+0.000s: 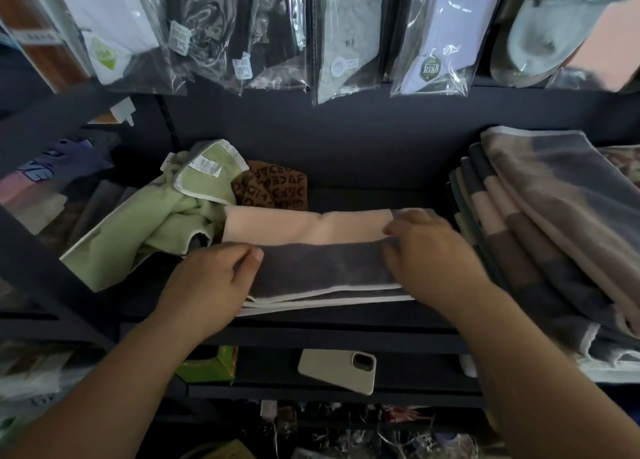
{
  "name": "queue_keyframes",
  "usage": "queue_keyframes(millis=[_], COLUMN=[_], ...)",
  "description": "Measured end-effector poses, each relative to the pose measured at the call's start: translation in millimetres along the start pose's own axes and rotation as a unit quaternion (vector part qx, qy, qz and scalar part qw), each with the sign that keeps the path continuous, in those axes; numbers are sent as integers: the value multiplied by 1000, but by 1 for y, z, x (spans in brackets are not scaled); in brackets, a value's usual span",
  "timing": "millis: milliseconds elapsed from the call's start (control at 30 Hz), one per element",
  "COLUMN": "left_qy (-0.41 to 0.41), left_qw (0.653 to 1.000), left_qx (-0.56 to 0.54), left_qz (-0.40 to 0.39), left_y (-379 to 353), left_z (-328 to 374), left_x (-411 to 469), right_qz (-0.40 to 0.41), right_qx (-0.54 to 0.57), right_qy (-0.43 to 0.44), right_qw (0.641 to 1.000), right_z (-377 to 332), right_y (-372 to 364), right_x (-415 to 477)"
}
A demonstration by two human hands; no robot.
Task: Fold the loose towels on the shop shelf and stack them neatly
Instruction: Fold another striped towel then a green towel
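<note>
My left hand [211, 278] and right hand [429, 261] pinch the 2 ends of the grey-and-pink towel [322, 268] to hold its fold square.

From my console the grey-and-peach towel [322, 268] read as soft, matt terry cloth with a smoother white hem. The green towel [138, 237] had the same nap (crumpled, so harder to judge). The shelf [346, 334] looked dark and matt, the hanging packets [346, 43] glossy clear plastic.
</note>
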State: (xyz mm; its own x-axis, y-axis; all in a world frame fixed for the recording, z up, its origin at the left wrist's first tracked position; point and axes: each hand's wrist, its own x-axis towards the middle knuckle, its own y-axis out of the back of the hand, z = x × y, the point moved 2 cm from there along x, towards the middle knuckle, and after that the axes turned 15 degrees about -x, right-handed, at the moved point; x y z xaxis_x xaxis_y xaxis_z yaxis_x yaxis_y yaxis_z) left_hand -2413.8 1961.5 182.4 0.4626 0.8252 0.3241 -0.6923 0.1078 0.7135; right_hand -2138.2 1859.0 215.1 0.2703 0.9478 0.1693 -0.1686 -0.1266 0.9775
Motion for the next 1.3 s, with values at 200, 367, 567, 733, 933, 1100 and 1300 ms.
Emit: queue_keyframes(millis=[200, 367, 567, 733, 933, 1100, 1300], left_qy=[-8, 52, 100, 102, 80, 154, 231], left_qw=[991, 979, 970, 977, 993, 971, 951], left_qx=[130, 156, 160, 131, 43, -102, -174], left_qz=[19, -124, -153, -132, -73, 149, 112], left_y=[-1, -40, -65, -66, -63, -44, -25], left_z=[8, 8, -10, -10, -14, -24, -27], left_x=[41, 39, 16, 14, 8, -1, 5], right_qz=[-117, -158, -137, -174, -169, -167, -176], right_qx=[-22, 9, -4, -8, 12, 14, 7], right_qy=[134, 194, 135, -21, -47, -54, -33], right_qw=[984, 968, 981, 985, 984, 984, 984], right_z=[-75, -79, -28, 32, 40, 39, 27], right_y=[-22, -63, -80, -87, -89, -87, -81], right_x=[44, 54, 59, 63, 59, 48, 16])
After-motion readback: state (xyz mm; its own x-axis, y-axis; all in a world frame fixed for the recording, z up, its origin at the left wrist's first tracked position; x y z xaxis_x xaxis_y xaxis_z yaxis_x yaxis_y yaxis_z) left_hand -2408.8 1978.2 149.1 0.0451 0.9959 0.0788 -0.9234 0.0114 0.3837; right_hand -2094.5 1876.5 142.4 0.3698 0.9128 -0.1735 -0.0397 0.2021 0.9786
